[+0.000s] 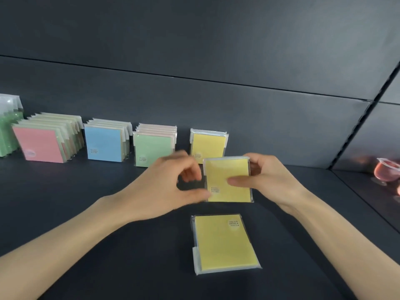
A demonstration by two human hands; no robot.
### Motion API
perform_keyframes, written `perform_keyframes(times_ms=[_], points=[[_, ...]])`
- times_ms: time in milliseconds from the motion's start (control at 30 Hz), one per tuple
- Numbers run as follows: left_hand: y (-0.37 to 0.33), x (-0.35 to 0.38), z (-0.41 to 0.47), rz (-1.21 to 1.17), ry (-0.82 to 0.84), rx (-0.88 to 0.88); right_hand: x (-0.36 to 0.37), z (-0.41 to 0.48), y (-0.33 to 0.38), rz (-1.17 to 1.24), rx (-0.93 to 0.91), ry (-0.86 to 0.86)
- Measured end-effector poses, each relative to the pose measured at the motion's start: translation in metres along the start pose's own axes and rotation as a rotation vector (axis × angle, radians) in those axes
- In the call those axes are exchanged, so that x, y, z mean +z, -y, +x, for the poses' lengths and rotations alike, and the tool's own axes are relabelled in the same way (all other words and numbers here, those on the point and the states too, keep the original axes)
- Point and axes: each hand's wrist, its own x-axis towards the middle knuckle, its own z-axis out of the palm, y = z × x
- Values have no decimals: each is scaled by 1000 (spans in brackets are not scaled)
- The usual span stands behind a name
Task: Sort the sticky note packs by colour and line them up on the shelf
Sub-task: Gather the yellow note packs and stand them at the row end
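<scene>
Yellow sticky note pack, pinched upright by the right hand, hovered just before the yellow row; left hand grip unclear.

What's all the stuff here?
clear-wrapped green sticky note packs: one bunch, green, far left
pink-fronted row of packs: one, pink, left
blue-fronted row of packs: one, blue, beside pink
green-fronted row of packs: one, green, middle
standing yellow packs: few, yellow, behind hands
held yellow pack: one, yellow, between hands
flat yellow pack: one, yellow, lying nearest
pink plastic cup: one, pink, far right
dark shelf: one, grey, underneath
left hand: one, holds pack's left edge
right hand: one, grips pack's right side
</scene>
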Motion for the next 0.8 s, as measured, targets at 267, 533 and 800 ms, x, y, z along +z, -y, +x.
perform_keyframes(times_ms=[267,533,800], points=[[-9,11,-10,44,513,-69,-2,-4,-1,248,-26,-124],[14,5,3,-441,46,-388,-2,-6,5,497,-58,-120],[15,3,6,-1019,-167,-577,7,-7,5,440,-48,-23]])
